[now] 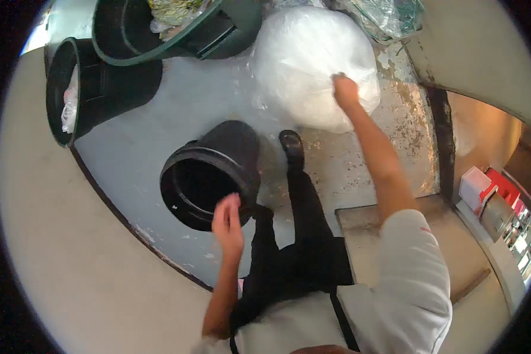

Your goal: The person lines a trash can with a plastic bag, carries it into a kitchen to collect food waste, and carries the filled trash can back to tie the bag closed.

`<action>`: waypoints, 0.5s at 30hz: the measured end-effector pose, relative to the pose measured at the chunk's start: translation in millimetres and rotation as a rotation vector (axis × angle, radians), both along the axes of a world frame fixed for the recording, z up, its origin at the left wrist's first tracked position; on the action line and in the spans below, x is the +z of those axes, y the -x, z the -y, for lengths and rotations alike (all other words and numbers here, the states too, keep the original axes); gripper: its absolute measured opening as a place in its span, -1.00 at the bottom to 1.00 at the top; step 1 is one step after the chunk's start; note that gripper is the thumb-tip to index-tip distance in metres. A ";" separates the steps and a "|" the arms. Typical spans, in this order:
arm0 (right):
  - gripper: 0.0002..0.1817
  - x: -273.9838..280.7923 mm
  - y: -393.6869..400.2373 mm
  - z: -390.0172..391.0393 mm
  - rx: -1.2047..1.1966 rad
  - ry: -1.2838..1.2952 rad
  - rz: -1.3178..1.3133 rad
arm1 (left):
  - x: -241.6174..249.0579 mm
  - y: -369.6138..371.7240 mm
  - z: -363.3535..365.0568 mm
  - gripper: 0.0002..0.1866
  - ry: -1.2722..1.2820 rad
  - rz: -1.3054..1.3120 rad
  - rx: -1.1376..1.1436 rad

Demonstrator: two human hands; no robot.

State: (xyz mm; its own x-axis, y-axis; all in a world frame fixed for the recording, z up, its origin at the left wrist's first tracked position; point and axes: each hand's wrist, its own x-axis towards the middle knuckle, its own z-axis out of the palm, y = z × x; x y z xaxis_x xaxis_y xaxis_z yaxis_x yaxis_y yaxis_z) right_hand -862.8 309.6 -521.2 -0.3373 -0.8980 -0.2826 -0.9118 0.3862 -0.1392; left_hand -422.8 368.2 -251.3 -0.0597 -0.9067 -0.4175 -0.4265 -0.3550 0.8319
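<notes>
Our right hand [344, 89] has its grip closed on the white bag [304, 50] on the floor [130, 150]; at the mouth of the black bin [233, 141], we cannot tell our left hand's [228, 222] grip.

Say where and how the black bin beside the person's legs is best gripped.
Probably by the rim of the black bin, fingers inside, thumb outside, coming from the person's side with the left hand. Its mouth faces the camera, exposing that edge, and the hand is at the near rim; contact is unclear.

bright floor, warm glow right, curved fisheye edges
</notes>
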 end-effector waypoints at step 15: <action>-0.57 -5.4 88.9 -352.0 -1.286 0.475 0.781 | -320.9 306.6 26.9 -0.53 -0.422 -0.382 -0.372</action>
